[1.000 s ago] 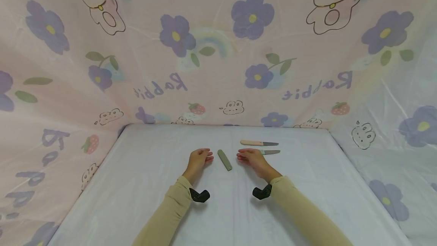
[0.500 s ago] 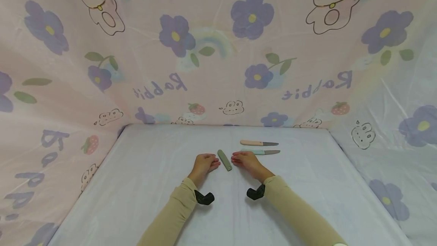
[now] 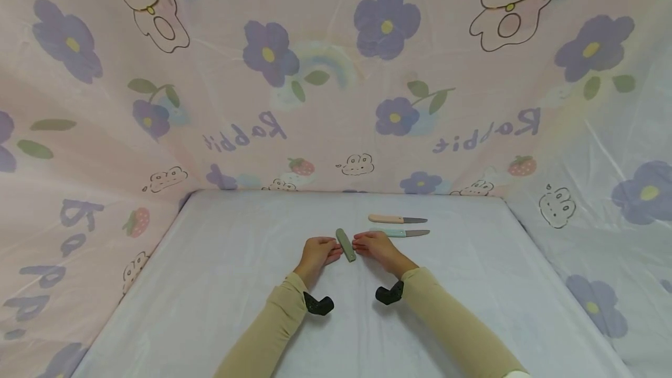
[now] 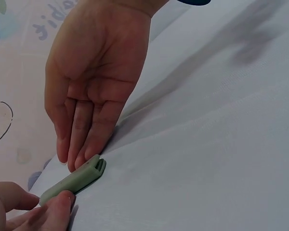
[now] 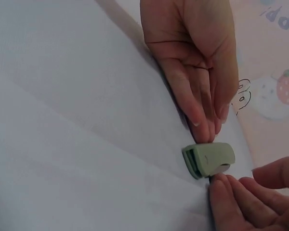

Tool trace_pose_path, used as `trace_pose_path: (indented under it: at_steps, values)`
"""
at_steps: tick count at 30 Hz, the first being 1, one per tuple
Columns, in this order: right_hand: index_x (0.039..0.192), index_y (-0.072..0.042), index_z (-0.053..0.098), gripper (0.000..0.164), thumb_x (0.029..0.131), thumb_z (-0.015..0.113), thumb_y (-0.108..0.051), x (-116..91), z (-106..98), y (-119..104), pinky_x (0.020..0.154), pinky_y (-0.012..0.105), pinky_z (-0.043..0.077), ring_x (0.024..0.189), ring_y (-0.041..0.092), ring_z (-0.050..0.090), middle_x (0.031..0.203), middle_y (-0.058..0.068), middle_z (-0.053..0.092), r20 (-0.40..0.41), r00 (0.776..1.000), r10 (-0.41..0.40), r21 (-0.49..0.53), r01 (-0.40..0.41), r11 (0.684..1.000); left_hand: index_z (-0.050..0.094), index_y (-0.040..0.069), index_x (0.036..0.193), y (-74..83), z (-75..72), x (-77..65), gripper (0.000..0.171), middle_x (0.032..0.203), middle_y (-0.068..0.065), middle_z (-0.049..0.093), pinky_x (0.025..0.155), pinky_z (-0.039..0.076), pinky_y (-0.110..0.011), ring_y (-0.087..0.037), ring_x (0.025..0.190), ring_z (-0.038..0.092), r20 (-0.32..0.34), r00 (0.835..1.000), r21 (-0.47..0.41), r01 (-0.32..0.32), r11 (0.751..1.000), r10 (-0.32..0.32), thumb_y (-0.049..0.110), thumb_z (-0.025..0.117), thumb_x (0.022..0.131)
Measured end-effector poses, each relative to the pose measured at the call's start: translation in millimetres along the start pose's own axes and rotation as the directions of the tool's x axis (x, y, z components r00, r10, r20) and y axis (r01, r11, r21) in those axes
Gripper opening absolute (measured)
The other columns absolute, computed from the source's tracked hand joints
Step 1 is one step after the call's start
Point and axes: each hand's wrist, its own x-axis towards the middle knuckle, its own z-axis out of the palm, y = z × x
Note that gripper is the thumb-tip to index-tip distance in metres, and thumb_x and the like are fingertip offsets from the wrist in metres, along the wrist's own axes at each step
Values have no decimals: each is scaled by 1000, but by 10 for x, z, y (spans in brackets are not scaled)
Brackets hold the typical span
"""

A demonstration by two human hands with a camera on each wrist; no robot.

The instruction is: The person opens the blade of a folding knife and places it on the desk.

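A green folding knife, folded, lies between my two hands near the table's middle. In the right wrist view a slot shows at one end of this knife, with a small silvery edge at its side. My left hand has its fingertips at the knife's left side, fingers nearly straight. From the other side, the fingertips of my right hand touch it, fingers also extended. Neither hand's fingers are curled around the knife. In the left wrist view, my left hand stands palm toward the camera.
Behind my right hand lie two knives with blades out, one with a peach handle and one with a mint handle. A white cloth covers the table. Printed fabric rises at the back and both sides.
Both hands have moved inward from either side until their fingertips reach the green folding knife. The mint handle, covered by my right hand at first, shows now.
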Motion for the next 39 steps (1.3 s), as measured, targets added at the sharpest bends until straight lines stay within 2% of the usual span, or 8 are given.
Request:
trace_pose_path:
  at_steps: [8, 20, 29, 39]
  values:
    - [116, 14, 54, 27, 95, 47, -3, 13, 16, -1, 89, 37, 49, 100, 28, 60, 109, 24, 60, -8, 1000, 11, 24, -11, 1000, 56, -13, 112, -18, 7, 10, 27, 89, -20, 67, 70, 56, -30, -20, 76, 68, 3, 1000, -6, 4, 1000, -4, 1, 59, 89]
    - [117, 10, 55, 29, 93, 55, -6, 59, -5, 44, 85, 33, 52, 93, 21, 62, 107, 19, 62, -15, 1000, 24, 62, -23, 998, 56, -10, 115, 34, 3, -2, 30, 97, -19, 67, 76, 54, -31, -23, 86, 67, 37, 997, -17, 72, 997, -72, 6, 61, 89]
    - [113, 8, 58, 25, 91, 57, -4, 50, 31, 64, 80, 33, 54, 89, 21, 63, 104, 17, 63, -29, 999, -30, -32, 29, 999, 56, -9, 115, 56, 36, -23, 30, 100, -18, 66, 77, 54, -30, -22, 87, 66, 53, 995, -10, 89, 996, -89, 5, 61, 89]
    - [109, 9, 59, 22, 90, 58, -2, 43, 70, 65, 74, 31, 55, 82, 19, 64, 98, 17, 64, -56, 998, -38, -63, 34, 997, 55, -10, 116, 56, 69, -44, 32, 98, -16, 66, 78, 54, -30, -20, 86, 66, 44, 994, -2, 96, 995, -96, 2, 62, 88]
